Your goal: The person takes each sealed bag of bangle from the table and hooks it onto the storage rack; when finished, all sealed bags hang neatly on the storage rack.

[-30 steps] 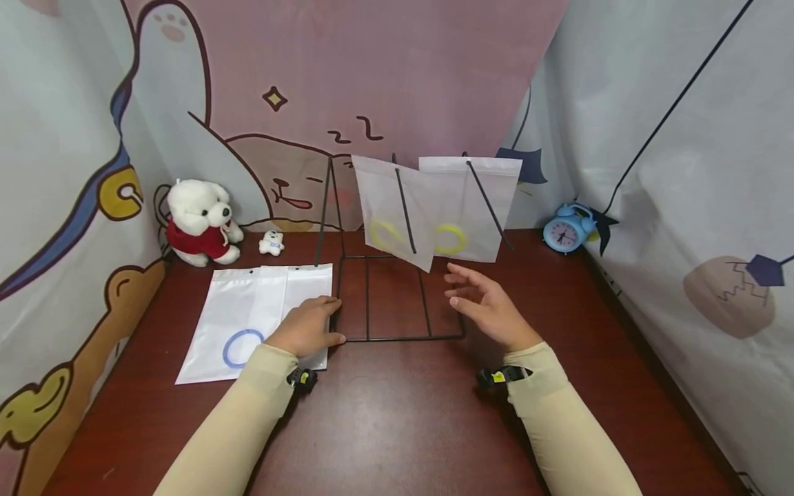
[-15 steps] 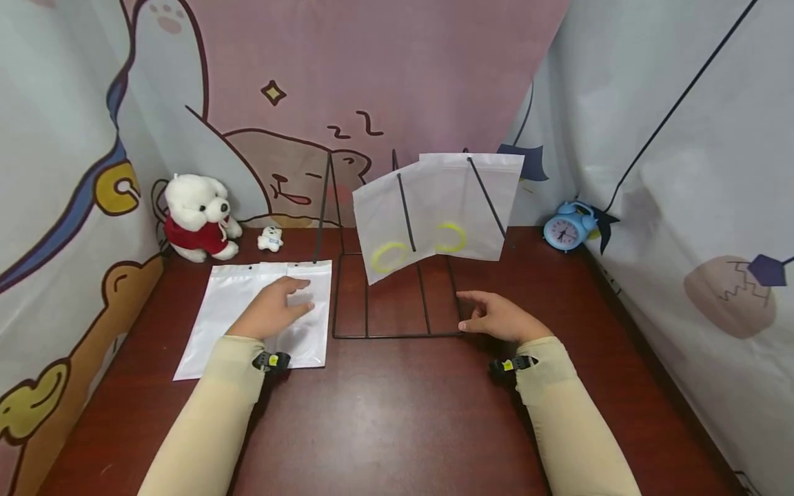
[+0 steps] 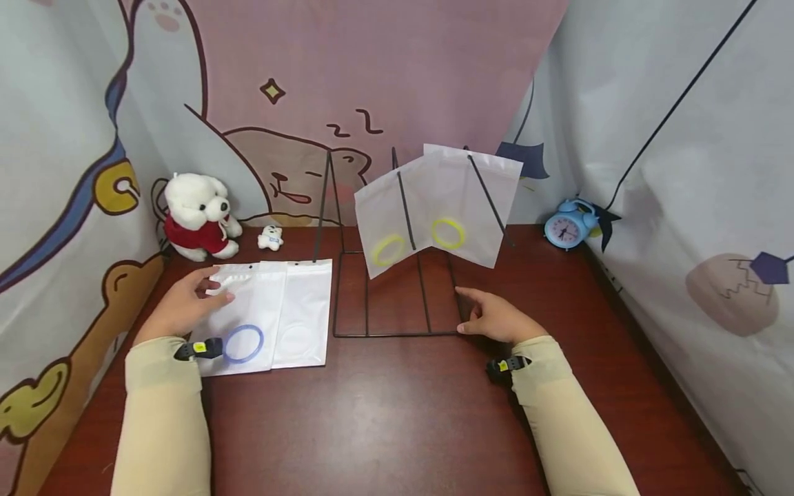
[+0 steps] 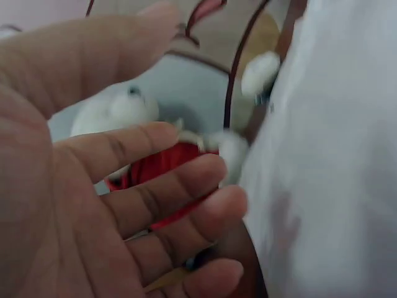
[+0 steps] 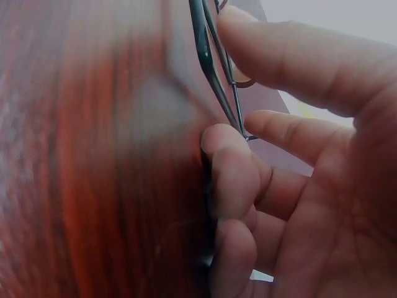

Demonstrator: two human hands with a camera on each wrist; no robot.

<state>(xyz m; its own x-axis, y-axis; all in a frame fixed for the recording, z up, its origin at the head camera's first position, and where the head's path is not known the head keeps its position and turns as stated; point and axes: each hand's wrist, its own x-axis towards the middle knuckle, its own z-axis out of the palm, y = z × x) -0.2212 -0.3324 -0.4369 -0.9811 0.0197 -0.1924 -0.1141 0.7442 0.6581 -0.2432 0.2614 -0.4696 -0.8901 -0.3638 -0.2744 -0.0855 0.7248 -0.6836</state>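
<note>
My left hand hovers at the left edge of a white bag with a blue ring; in the left wrist view its fingers are spread and hold nothing. That bag overlaps another white bag on the table. My right hand is at the front right corner of a black wire rack, thumb and fingers loosely bent beside the wire in the right wrist view. Two white bags with yellow rings, a left one and a right one, hang tilted on the rack's arms.
A white plush dog in red and a tiny white figure stand at the back left of the brown table. A blue alarm clock is at the back right. Printed cloth surrounds the table. The rack's left arm holds no bag.
My left hand has left the rack and moved left across the flat bags to their far edge. My right hand has come down to the rack's corner. The hanging bags have swung.
</note>
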